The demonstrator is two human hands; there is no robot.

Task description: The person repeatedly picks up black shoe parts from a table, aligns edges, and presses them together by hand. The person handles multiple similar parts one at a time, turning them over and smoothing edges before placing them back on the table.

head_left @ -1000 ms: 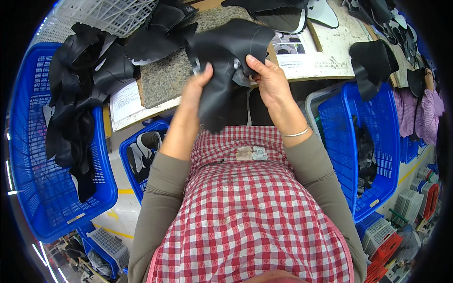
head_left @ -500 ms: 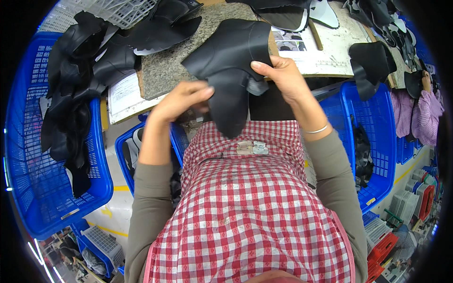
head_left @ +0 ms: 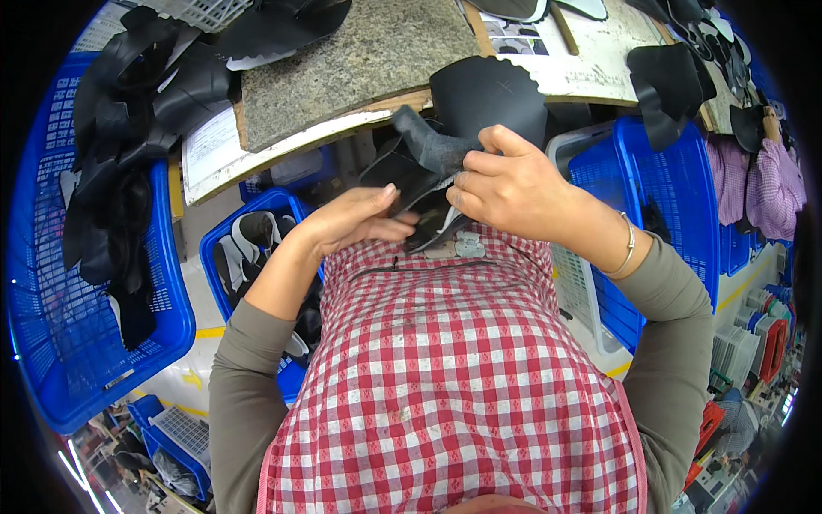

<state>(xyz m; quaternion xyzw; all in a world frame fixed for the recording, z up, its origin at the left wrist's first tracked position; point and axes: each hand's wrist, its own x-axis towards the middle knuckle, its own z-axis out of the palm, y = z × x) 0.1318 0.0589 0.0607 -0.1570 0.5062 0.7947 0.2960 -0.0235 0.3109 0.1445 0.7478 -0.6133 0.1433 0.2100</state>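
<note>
A black leather shoe upper (head_left: 488, 98), with a scalloped edge and a pale cross mark, hangs folded in front of my apron, below the table's front edge. My right hand (head_left: 509, 184) is closed on it, pinching a grey fabric-like lining (head_left: 437, 154) and the folded edge. My left hand (head_left: 360, 221) is at the upper's lower left flap, thumb and fingers apart. Its fingertips are smeared by motion, so whether they press on the leather is unclear. Part of the upper is hidden behind my right hand.
A stone slab (head_left: 360, 64) lies on the worktable beside printed sheets (head_left: 210, 150). Blue baskets with black shoe pieces stand left (head_left: 175, 283), below the table (head_left: 210, 248) and right (head_left: 676, 283). More black pieces (head_left: 672, 86) overhang the table. A person's checked sleeve (head_left: 771, 188) shows far right.
The upper has been turned over and folded, and brought down toward my apron, its lining now showing. My right hand has moved lower; my left hand has come slightly lower beside the flap.
</note>
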